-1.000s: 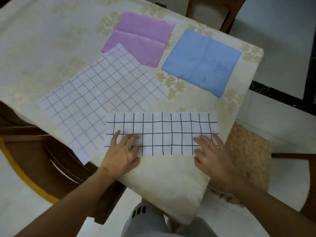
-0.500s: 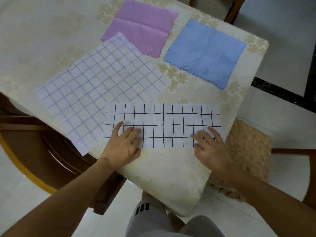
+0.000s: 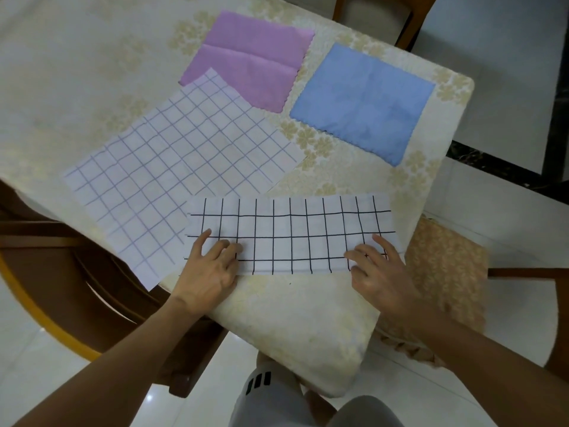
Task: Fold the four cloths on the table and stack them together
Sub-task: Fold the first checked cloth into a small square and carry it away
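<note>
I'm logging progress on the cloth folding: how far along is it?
Done: the black-grid white cloth lies folded into a long strip. In hand: the left hand and right hand press its near ends. Left: the purple-grid white cloth, pink cloth and blue cloth lie spread, nothing stacked.

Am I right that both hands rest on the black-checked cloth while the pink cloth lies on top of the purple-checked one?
Not quite. In the head view the purple-checked cloth overlaps a corner of the pink cloth, so it lies on top. Both hands, left hand and right hand, do rest on the black-checked cloth.
</note>
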Motion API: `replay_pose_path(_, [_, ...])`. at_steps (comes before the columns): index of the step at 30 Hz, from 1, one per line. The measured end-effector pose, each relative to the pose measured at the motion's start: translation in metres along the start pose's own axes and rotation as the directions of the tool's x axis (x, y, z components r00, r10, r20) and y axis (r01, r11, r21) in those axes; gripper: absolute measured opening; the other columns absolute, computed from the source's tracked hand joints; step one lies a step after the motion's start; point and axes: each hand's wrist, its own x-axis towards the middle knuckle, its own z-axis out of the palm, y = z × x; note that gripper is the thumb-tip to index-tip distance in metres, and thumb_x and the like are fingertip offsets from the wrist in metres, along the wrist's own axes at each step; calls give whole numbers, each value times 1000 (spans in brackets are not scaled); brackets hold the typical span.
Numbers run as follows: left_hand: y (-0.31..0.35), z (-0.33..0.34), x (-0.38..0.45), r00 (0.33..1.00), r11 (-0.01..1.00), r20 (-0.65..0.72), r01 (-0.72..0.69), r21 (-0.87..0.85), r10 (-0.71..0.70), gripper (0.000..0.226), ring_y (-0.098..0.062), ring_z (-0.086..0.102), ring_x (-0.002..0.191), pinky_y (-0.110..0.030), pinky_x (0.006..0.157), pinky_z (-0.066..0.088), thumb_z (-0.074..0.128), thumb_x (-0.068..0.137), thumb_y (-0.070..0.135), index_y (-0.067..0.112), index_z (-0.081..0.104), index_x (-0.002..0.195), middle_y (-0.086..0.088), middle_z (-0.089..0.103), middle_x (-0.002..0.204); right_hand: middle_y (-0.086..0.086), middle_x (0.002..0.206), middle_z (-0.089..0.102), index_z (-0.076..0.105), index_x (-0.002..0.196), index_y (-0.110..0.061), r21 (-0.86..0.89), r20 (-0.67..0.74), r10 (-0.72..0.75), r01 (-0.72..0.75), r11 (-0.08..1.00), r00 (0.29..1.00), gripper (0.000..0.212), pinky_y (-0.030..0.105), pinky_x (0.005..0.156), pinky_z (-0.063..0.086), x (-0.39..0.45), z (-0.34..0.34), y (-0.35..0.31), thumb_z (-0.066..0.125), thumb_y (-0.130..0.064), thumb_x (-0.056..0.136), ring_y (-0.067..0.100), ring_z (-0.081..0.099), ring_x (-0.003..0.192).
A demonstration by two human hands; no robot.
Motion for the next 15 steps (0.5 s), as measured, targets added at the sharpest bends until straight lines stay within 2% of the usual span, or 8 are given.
replay_pose_path(3, [3,-5,0,996,999,78,44,-33,-41,39,-30,62,102,-64,110,28,42,86,30,8,73,96,-8,65,115,10,110,73,68,62,-9,17,34,30,-30,999,999,19,57,111,36,0,-2,-1,68,-1,80,30,67,100])
replay_pose_path(5, [5,-10,1,991,993,115,82,-86,-72,42,-29,62,105,-64,111,29,52,84,44,12,71,103,-8,65,117,8,109,73,72,67,-9,64,57,75,-79,995,996,18,56,109,38,4,-8,-3,65,-13,82,29,67,101])
replay_pose_path(7, [7,-16,2,985,984,145,111,-138,-91,52,-30,61,111,-61,109,33,56,83,55,14,67,113,-9,63,123,9,109,71,74,79,-8,139,83,133,-144,980,988,21,55,108,40,13,-15,-7,60,-22,85,29,66,103])
replay_pose_path(9, [10,-19,11,981,975,152,145,-170,-119,55,-30,57,118,-54,110,34,49,87,55,15,61,122,-10,59,132,11,116,69,74,98,-7,195,112,184,-203,959,977,26,53,110,39,29,-16,-14,56,-23,89,29,64,109])
replay_pose_path(12, [16,-17,39,974,953,157,198,-229,-165,61,-27,46,135,-48,114,31,37,95,51,14,48,143,-8,45,150,13,137,60,62,131,-6,236,231,261,-314,920,937,44,51,116,34,61,-5,-26,48,-29,97,31,53,131])
replay_pose_path(15, [23,-3,67,967,941,180,224,-252,-182,67,-22,21,151,-48,121,22,28,101,51,16,21,158,-4,20,165,12,159,36,36,153,-8,205,394,289,-390,898,872,63,50,121,25,93,11,-35,33,-45,102,29,29,149])
